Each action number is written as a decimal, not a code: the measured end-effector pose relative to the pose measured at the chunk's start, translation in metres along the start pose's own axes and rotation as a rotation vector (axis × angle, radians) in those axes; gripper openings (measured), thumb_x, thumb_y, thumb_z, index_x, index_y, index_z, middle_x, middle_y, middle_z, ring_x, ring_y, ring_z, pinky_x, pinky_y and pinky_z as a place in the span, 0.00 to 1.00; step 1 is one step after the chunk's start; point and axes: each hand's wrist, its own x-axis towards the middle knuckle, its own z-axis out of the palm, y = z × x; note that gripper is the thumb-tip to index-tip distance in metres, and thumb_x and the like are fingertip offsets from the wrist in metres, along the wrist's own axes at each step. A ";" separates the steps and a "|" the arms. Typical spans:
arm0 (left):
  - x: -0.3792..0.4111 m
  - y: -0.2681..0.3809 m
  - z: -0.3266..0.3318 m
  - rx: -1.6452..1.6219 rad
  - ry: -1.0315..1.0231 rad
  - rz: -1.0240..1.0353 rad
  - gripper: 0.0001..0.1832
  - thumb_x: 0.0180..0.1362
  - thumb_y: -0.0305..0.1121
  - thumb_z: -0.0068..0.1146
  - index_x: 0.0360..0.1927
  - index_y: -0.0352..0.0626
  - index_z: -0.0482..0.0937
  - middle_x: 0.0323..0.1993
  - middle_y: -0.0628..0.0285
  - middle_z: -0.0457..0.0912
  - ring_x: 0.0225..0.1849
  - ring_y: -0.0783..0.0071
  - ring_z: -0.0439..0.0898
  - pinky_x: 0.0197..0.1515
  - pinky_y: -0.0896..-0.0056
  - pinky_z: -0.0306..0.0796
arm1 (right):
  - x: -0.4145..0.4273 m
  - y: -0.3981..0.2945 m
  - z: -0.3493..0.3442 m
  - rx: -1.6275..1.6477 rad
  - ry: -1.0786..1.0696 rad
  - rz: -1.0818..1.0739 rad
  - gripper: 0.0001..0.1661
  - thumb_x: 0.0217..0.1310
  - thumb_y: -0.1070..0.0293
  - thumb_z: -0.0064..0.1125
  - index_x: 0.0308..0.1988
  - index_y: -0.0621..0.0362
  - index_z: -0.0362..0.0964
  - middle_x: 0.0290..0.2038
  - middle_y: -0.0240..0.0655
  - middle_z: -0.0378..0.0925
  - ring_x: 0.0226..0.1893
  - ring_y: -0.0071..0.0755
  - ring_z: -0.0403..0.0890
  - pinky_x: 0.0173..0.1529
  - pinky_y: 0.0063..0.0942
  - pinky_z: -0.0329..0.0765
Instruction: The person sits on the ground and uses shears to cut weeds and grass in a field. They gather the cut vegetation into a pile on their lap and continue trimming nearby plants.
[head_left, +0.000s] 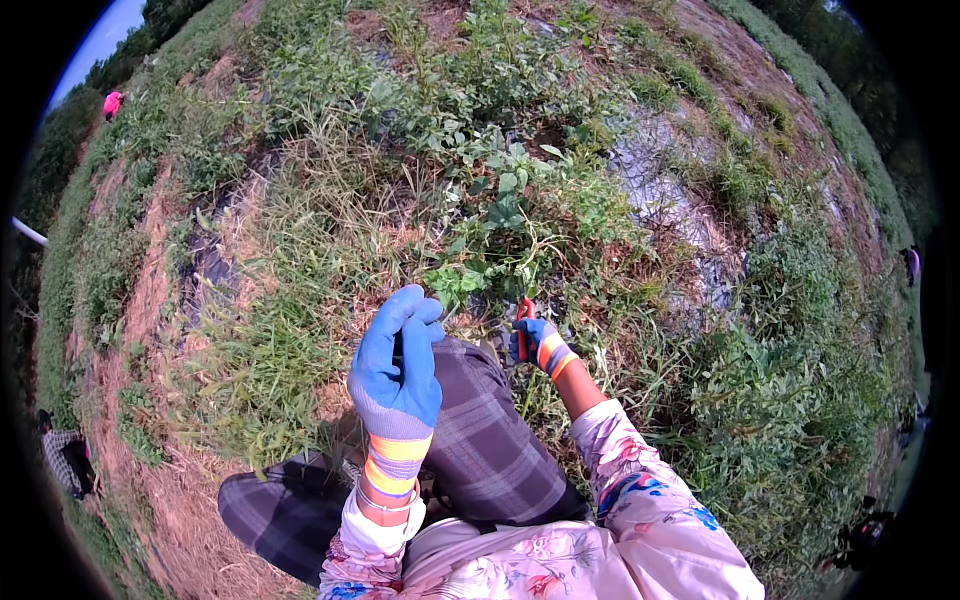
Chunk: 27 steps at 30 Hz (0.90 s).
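My left hand (397, 367), in a blue-coated work glove with a striped cuff, is raised beside my bent knee. Its fingers curve towards the thumb, and their tips overlap in this view. I see no object in it, though the inside of the grasp is partly hidden. My right hand (538, 343) wears a matching glove and is closed around a red-handled hand tool (526, 309), held low beyond the knee. The tool's working end is hard to make out against the plants. Just ahead of both hands grows a bright green leafy plant (469, 279), with pale stems (534, 251) close to the tool.
My knee in plaid trousers (487, 442) stands between the hands. Weathered plastic sheeting (660, 172) shows through weeds at the right. Dry grass (195, 517) covers ground at the lower left. A person (67, 454) is at the left edge, and a pink-clad figure (112, 105) is farther off.
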 end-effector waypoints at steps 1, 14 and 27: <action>-0.008 0.002 -0.003 0.040 -0.033 0.016 0.14 0.57 0.24 0.42 0.47 0.34 0.69 0.35 0.59 0.77 0.31 0.81 0.74 0.37 0.81 0.69 | 0.001 0.001 -0.001 0.015 0.018 0.027 0.13 0.47 0.66 0.55 0.34 0.60 0.65 0.22 0.37 0.71 0.19 0.38 0.74 0.25 0.34 0.73; -0.072 0.002 -0.043 0.403 -0.289 0.241 0.11 0.49 0.18 0.47 0.38 0.36 0.73 0.30 0.57 0.79 0.27 0.69 0.79 0.32 0.75 0.71 | -0.009 -0.017 -0.013 0.073 -0.121 -0.028 0.10 0.48 0.64 0.53 0.31 0.57 0.67 0.20 0.36 0.71 0.20 0.38 0.74 0.26 0.33 0.74; -0.155 -0.072 -0.134 0.758 -0.443 0.054 0.12 0.51 0.29 0.47 0.40 0.40 0.73 0.34 0.54 0.77 0.33 0.57 0.76 0.36 0.63 0.69 | -0.128 -0.141 0.080 -0.386 -0.113 -0.542 0.07 0.51 0.69 0.50 0.31 0.60 0.64 0.21 0.32 0.68 0.18 0.26 0.70 0.24 0.25 0.71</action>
